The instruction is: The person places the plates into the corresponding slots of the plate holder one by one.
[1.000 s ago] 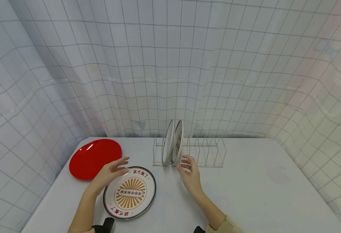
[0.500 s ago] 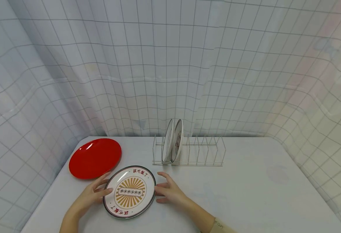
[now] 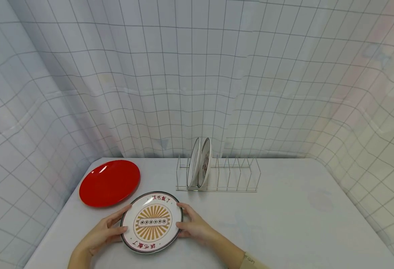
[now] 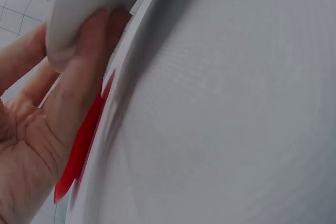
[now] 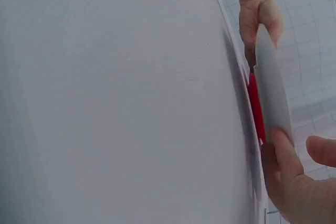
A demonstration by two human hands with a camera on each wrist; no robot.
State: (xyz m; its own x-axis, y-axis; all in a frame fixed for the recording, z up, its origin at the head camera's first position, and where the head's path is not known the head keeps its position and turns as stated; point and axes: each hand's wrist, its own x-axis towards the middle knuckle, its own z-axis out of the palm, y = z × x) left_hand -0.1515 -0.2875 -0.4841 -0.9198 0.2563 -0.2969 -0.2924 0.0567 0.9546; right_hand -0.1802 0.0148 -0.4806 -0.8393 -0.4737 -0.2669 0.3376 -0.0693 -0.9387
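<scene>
A white plate (image 3: 153, 239) with a dark rim, an orange sunburst and red characters is held between my two hands, patterned side up. My left hand (image 3: 101, 231) grips its left rim, fingers and thumb on either side of the edge. On the opposite rim, my right hand (image 3: 195, 226) pinches the edge. Both wrist views show the plate's pale underside (image 4: 100, 3) tilted above the white table, with fingers beneath it. How high it is off the table is hard to tell.
A red oval plate (image 3: 109, 183) lies at the back left. Behind my right hand stands a wire dish rack (image 3: 228, 190), with two white plates (image 3: 205, 162) upright in its left slots. White grid-patterned curtains (image 3: 217, 93) surround the table (image 3: 284, 224).
Both hands have come down and in from above the table to the plate's left and right rims. They now grip it, and it has shifted slightly to the right.
</scene>
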